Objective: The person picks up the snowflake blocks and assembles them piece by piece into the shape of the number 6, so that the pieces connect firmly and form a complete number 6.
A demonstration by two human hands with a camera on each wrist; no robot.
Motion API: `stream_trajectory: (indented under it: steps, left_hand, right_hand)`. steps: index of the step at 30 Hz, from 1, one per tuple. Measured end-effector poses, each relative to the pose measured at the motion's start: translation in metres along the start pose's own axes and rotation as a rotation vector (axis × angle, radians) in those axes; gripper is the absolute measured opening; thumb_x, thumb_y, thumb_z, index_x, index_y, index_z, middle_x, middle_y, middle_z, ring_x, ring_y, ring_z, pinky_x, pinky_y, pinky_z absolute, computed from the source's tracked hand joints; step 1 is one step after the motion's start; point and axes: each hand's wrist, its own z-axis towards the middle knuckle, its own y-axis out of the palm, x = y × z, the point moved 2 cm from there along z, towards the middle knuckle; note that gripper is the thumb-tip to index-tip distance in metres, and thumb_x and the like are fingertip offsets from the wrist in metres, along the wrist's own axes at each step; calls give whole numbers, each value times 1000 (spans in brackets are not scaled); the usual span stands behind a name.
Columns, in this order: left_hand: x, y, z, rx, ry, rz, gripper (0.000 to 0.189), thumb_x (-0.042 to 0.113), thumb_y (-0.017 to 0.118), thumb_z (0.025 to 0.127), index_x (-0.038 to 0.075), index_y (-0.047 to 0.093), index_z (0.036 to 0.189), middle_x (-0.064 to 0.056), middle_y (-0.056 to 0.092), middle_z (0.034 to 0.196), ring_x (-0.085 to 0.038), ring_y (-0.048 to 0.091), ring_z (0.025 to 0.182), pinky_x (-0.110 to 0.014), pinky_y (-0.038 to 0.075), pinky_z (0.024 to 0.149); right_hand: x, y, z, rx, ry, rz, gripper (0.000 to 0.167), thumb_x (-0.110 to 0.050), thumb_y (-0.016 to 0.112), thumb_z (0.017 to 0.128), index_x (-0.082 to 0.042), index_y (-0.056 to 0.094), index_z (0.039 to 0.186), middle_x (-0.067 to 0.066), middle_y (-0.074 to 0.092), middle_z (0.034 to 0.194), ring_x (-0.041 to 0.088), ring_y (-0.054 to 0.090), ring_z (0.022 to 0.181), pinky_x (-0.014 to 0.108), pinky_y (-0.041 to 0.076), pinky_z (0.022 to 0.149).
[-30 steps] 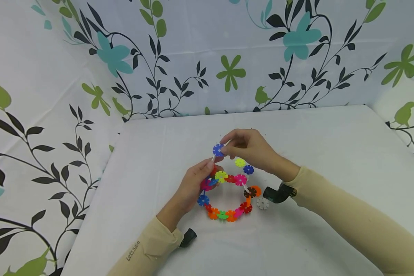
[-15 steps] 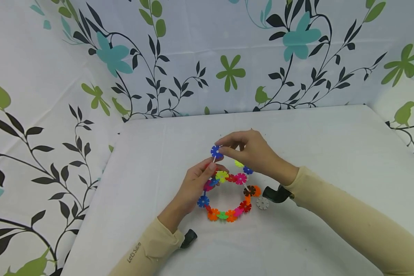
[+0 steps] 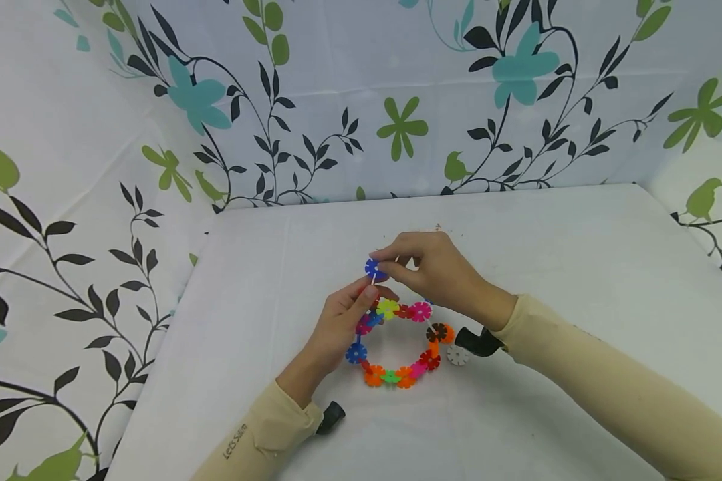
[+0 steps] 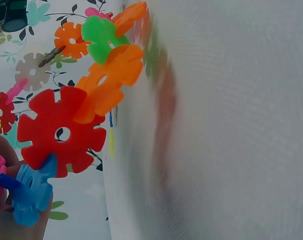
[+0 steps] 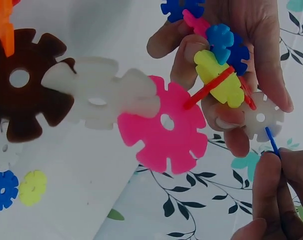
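Observation:
A ring of slotted plastic snowflake discs in many colours is linked together in front of me. My left hand grips its far left part. In the right wrist view a white disc sits by the left fingertips, beside a yellow disc with red ones edge-on. My right hand pinches a blue disc between thumb and fingers. That blue disc, seen edge-on in the right wrist view, meets the white disc's rim at a slot. How deep it sits I cannot tell.
A loose white disc lies right of the ring. In the right wrist view a loose blue disc and a loose yellow disc lie on the white table. A flower-patterned cloth hangs behind the table.
My right hand and its blue disc have moved slightly left and toward me, nearer my left fingers. The loose yellow and blue discs have become hidden behind the right hand in the head view.

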Motion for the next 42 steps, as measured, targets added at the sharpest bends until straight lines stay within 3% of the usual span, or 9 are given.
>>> stream_trajectory:
  steps: [3,7,11,17,22,27,33,38,42]
  left_hand:
    - [1,0,-1,-10,-17,3,41,34,47,108,13,57,142,-9,69,121,-24,55,123,-45,45,103]
    - [1,-2,-2,3,-21,47,44,39,41,109,10,57,139,-10,69,118,-27,64,104,-38,53,91]
    - [2,-4,-2,32,41,116,46,42,32,111,11,53,137,-12,67,111,-28,67,84,-33,57,77]
    - [5,-3,-1,71,124,182,36,37,31,112,13,50,130,-10,66,99,-26,68,70,-36,60,66]
    - [5,-3,-2,116,150,212,28,32,33,112,11,50,121,-8,67,94,-24,68,66,-34,59,63]
    - [4,-4,-2,152,139,195,27,32,34,112,9,48,119,-9,68,96,-24,68,73,-33,60,67]
    - [2,-5,-4,169,105,137,31,35,34,112,8,46,123,-13,68,98,-28,68,74,-37,60,70]
    - [0,-5,-4,176,92,102,33,36,34,112,8,46,122,-15,69,99,-29,69,71,-38,61,69]
    - [-1,-6,-5,180,84,87,33,36,35,111,7,45,123,-15,69,100,-30,70,72,-38,61,70]
  right_hand:
    - [2,-1,0,-14,15,20,24,-13,74,94,-13,77,117,-8,73,96,9,63,83,36,53,70]
    - [5,0,-1,-34,55,102,23,-14,72,96,-14,77,118,-9,73,98,11,62,85,35,52,71]
    - [7,3,-3,-53,82,188,23,-14,68,98,-14,76,119,-8,73,103,14,61,87,38,53,74]
    - [6,7,-4,-96,105,259,24,-18,65,100,-17,75,122,-8,69,107,15,59,101,41,51,79]
    - [7,8,-4,-111,120,266,31,-26,60,102,-20,70,130,-7,67,114,15,58,108,43,51,85]
    - [15,3,-4,-39,133,274,38,-30,57,104,-18,63,139,0,66,122,17,61,109,46,50,90]
    - [29,-5,-5,99,179,359,38,-23,54,106,-14,59,142,6,66,126,21,65,106,46,51,93]
    - [44,-11,-6,202,262,377,39,-26,52,107,-12,58,143,7,66,127,21,64,105,46,49,88]
    - [58,-15,-6,271,339,428,42,-30,50,107,-10,57,143,9,65,128,22,64,106,37,50,86]
